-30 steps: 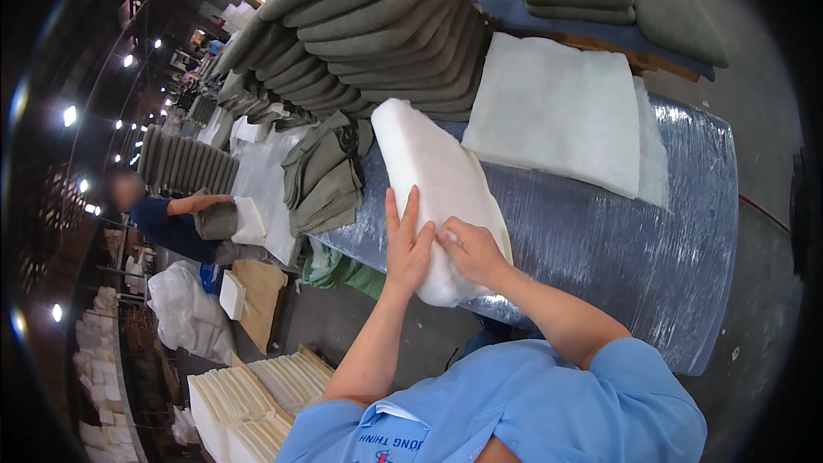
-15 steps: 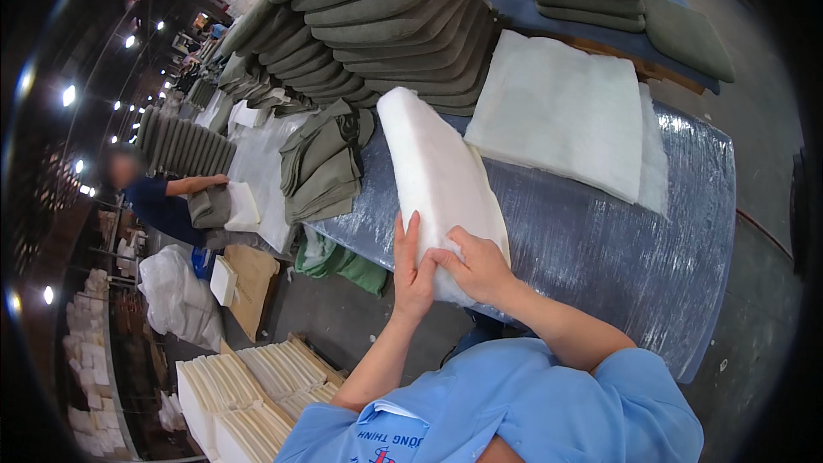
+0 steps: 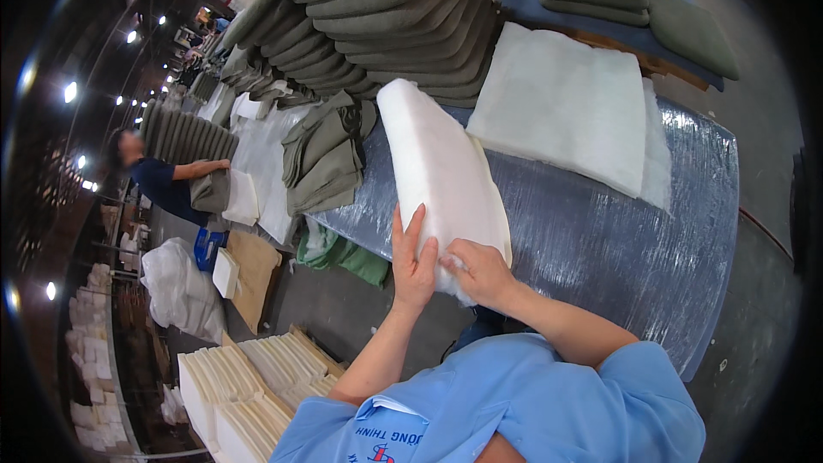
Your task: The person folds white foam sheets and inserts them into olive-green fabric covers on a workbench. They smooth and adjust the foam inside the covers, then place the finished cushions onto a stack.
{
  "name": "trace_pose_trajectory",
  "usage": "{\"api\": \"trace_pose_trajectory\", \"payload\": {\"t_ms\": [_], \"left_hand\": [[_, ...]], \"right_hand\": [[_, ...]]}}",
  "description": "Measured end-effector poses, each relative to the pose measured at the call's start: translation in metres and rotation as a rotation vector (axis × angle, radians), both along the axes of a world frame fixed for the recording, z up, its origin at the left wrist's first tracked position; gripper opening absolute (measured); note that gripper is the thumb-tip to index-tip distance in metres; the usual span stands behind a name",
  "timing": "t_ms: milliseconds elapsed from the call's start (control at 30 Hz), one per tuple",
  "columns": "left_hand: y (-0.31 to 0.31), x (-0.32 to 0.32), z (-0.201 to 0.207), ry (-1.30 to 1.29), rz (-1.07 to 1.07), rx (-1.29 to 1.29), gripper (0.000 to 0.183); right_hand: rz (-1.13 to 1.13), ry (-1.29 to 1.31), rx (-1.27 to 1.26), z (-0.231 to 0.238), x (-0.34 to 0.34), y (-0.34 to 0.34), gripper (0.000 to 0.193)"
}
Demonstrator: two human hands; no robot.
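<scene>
A long white cushion pad (image 3: 441,167), wrapped in fluffy wadding, lies lengthwise away from me on the plastic-covered table. My left hand (image 3: 415,261) holds its near left side, fingers long against the wadding and thumb toward the near end. Beside it my right hand (image 3: 482,273) is closed, its curled fingers pinching the loose white wadding (image 3: 452,285) at the near end. The right fingertips are partly hidden by the hand and the fluff. Farther right, flat white wadding sheets (image 3: 561,111) are stacked on the same table.
Tall piles of grey-green cushions (image 3: 403,13) stand behind the table (image 3: 600,249). Folded grey-green covers (image 3: 324,154) lie at its left end, green cloth (image 3: 343,255) hanging below. Stacked foam slabs (image 3: 257,386) stand lower left. A co-worker (image 3: 163,184) handles a cover at far left.
My right hand has shifted slightly away from my left thumb, drawing a tuft of wadding with it. The pad stays in place. The co-worker's hands and cover have moved a little.
</scene>
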State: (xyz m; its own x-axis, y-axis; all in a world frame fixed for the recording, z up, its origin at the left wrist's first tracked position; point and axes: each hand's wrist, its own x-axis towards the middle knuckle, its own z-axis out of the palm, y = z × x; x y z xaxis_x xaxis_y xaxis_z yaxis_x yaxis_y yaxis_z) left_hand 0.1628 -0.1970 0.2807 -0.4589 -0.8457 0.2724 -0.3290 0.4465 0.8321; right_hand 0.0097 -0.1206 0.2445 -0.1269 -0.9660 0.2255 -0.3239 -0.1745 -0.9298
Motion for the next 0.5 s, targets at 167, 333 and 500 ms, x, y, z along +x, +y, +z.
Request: {"api": "trace_pose_trajectory", "payload": {"t_ms": [167,333,500], "left_hand": [[-0.012,0.002,0.008,0.043,-0.048,0.086,0.058],[-0.024,0.001,0.015,-0.136,0.03,-0.127,0.062],[-0.014,-0.012,0.027,-0.411,0.008,-0.259,0.062]], "right_hand": [[-0.303,-0.243,0.23,-0.062,-0.033,-0.005,0.024],[-0.51,-0.291,0.02,-0.033,-0.038,-0.035,0.024],[-0.552,-0.003,-0.267,-0.05,0.011,-0.027,0.03]]}}
